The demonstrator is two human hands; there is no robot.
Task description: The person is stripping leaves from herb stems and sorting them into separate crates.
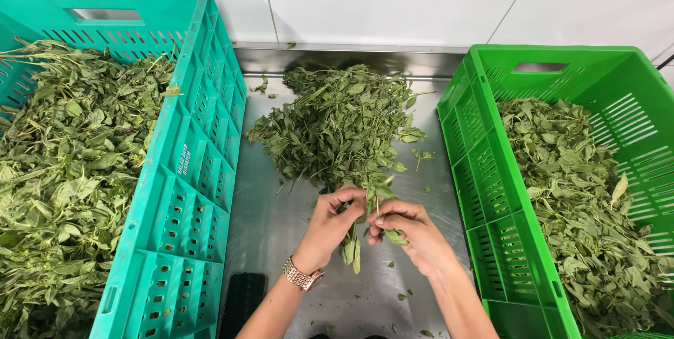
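Head view, catalogued as seen: left hand [328, 225], with a metal watch [302, 274] at the wrist, closed around a leafy sprig [365, 205] whose stem end hangs below the palm. Right hand [411, 235] touching the left, fingertips pinched on leaves of the same sprig. Step judged in hand: leaves being stripped from the stem. Next move judged to call for a firm hold by the left hand and a short pull by the right. Loose herb pile [340, 125] lies on the steel tabletop [274, 220] just beyond the hands. Teal crate [186, 170] of stemmed greens stands left of the hands; green crate [491, 191] of looser leaves stands right of them. Dark flat object [242, 300] lies near the left forearm, kind not discernible
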